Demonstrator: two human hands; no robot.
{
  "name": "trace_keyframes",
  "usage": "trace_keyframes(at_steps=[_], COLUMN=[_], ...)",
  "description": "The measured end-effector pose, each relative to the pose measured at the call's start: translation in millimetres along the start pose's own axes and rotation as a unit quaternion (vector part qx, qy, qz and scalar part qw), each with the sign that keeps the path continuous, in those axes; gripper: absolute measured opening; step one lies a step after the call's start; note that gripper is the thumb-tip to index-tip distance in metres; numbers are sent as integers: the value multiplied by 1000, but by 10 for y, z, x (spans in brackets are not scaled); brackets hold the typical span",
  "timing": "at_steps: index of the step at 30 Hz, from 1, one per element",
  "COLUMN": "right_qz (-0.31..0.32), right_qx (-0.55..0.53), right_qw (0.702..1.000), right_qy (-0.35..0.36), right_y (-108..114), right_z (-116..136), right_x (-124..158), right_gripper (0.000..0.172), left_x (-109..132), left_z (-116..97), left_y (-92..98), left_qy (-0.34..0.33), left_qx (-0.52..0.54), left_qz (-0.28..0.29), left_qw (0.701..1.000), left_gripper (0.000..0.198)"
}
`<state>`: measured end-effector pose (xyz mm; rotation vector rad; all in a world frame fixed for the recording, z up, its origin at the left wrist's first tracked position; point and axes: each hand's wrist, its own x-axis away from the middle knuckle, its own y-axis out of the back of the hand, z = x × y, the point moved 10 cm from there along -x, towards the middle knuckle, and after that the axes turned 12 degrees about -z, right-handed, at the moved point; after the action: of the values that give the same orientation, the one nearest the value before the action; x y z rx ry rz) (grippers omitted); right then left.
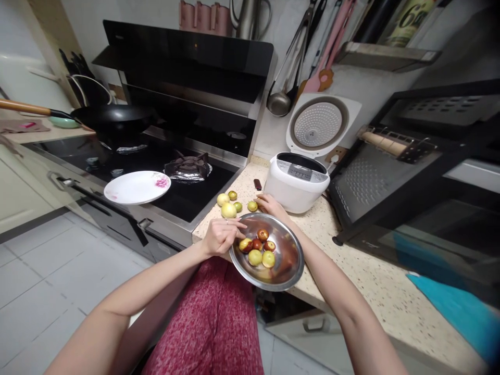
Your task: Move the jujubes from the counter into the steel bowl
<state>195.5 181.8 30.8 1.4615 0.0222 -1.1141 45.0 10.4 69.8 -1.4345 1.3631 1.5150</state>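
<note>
A steel bowl [287,265] sits tilted at the counter's front edge, with several small red and green fruits [258,249] inside. My left hand [219,235] grips the bowl's left rim, fingers curled over it. My right hand [272,204] rests behind the bowl's far rim, its fingers bent toward a small green fruit [252,206] on the counter. Several more green fruits [228,210] lie on the counter just left of that hand.
A white rice cooker [297,182] with its lid up stands right behind my right hand. A white plate [136,187] rests on the black stove edge, with a wok [113,119] further left. A dark oven [414,172] fills the right side. A teal cloth [457,307] lies on the speckled counter [375,281].
</note>
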Motion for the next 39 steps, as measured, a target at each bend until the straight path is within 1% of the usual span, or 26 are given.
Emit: trace_keyframes(at_steps=[3,6,8,10,12,14,17,20,22,27,31,39], right_qz=[-29,-101,-152,-187,-185,-138,-41,40,72,104,123,125], right_qx=[10,7,-13,-44,-90,-142,-196,-201,-196,-203,-212,-223], right_qw=[999,995,988,981,978,980,980,979,978,973,969,967], right_qy=[21,26,13,-15,-40,-36,-4,8,8,7,-4,-14], right_y=[223,603,880,1102,1209,1189,1069,965,940,944,905,867], right_z=[82,164,231,310,423,596,849,959,980,999,976,932], right_x=[54,122,187,258,314,341,374,411,430,449,460,477], right_gripper=[31,31,29,30,30,29,27,27,26,29,33,39], left_x=[-2,-8,-10,-10,-7,-3,1,3,4,-1,2,8], left_z=[-4,-10,-12,-12,-10,-12,-20,-18,-12,-15,-10,-7], left_y=[7,-3,-2,7,15,18,14,4,-2,4,-1,-2], left_qy=[-2,-1,-1,-1,-1,-3,-7,-3,2,3,8,9], left_qx=[1,1,-2,-5,-8,-8,-7,-8,-9,-13,-10,-5], left_qz=[-3,3,1,-4,-8,-8,-2,6,11,9,13,14], left_qw=[1000,1000,1000,1000,1000,1000,1000,1000,1000,1000,1000,1000], left_gripper=[48,47,47,48,49,50,49,50,51,52,51,49])
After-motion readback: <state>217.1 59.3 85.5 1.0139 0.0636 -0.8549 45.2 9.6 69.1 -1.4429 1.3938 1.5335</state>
